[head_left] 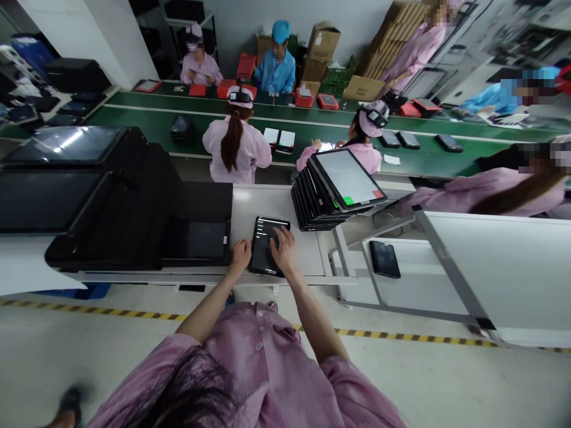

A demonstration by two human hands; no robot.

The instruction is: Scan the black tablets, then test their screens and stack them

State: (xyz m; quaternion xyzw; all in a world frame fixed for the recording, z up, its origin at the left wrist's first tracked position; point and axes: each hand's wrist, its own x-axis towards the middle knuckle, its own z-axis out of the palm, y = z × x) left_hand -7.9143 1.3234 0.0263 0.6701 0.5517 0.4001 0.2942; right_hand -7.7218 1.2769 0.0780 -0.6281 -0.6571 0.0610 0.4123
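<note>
A black tablet (264,246) lies flat on the white work table (250,202), its dark screen lit with a short list of white text lines. Over its right half, my right hand (283,246) is open, fingers spread above or on the screen; I cannot tell if they touch it. My left hand (241,254) rests at the tablet's left edge with fingers curled; whether something is in them is hidden. To the right leans a tall stack of tablets (316,199), topped by a tablet with a white screen (348,175) and green and red corner patches.
Dark tablets (196,241) are piled high along the left. A lower shelf (410,267) at right carries another tablet (384,259). Beyond, co-workers sit or stand along a green conveyor (151,134) with red trays. A tilted white panel (513,267) stands at right.
</note>
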